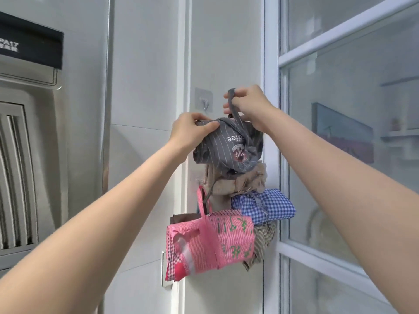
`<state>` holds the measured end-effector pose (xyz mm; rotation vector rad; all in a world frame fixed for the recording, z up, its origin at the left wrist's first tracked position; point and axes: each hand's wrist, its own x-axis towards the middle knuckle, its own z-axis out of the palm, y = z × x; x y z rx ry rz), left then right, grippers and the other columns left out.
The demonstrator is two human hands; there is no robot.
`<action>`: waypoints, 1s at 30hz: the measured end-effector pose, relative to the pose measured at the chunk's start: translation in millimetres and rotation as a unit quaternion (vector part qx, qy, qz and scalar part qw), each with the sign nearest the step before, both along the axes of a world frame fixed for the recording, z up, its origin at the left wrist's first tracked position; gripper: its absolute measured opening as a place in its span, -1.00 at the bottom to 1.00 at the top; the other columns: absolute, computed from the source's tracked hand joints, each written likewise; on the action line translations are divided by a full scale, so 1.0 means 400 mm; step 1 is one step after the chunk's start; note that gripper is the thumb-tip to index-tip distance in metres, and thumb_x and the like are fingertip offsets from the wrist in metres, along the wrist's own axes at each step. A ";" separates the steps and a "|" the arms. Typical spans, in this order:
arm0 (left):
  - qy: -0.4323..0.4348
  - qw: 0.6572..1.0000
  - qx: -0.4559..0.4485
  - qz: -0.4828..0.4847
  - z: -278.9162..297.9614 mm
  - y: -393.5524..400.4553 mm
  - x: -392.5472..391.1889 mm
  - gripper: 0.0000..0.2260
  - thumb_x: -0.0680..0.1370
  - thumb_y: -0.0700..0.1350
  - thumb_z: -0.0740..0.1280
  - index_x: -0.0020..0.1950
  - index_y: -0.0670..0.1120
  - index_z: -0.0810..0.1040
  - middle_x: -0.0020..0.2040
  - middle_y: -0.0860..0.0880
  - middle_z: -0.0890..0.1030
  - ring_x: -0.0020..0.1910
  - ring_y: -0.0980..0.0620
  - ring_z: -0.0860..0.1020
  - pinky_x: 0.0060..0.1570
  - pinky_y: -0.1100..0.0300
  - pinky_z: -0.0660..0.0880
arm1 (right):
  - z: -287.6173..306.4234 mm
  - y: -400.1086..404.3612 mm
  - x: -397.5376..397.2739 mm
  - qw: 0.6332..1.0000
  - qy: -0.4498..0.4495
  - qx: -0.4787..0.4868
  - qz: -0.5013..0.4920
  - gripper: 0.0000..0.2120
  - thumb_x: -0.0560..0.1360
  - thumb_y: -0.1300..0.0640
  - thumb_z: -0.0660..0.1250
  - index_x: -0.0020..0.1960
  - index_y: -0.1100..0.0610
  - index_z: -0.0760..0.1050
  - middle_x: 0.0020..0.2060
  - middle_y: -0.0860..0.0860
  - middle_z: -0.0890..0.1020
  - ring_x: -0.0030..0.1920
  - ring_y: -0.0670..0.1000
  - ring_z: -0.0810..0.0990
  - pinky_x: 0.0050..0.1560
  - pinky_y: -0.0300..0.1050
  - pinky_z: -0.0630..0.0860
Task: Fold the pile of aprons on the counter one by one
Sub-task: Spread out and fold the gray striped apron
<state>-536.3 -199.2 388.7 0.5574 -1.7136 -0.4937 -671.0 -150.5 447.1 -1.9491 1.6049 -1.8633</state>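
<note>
At the centre of the frame the left hand (189, 128) grips the top edge of a folded grey pinstriped apron (226, 147) while the right hand (248, 105) pinches its grey strap loop (232, 103) just right of a clear adhesive wall hook (204, 102) — above folded beige (229, 184), blue-checked (263, 206) and pink striped aprons (208, 241) hanging below.

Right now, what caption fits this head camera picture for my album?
Left hand holds a folded grey striped apron while right hand lifts its loop near the wall hook.
</note>
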 end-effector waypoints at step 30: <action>-0.072 0.996 -0.006 0.057 -0.081 -0.089 0.059 -0.81 0.56 0.01 0.30 -0.08 -0.11 0.52 -0.23 -0.03 0.52 -0.23 0.03 0.47 -0.28 0.25 0.38 | -0.087 -0.110 -0.011 0.962 0.217 -0.003 -0.167 -0.77 0.54 0.15 0.18 -0.28 0.13 0.45 -0.19 0.12 0.58 -0.05 0.14 0.49 -0.02 -0.04 0.44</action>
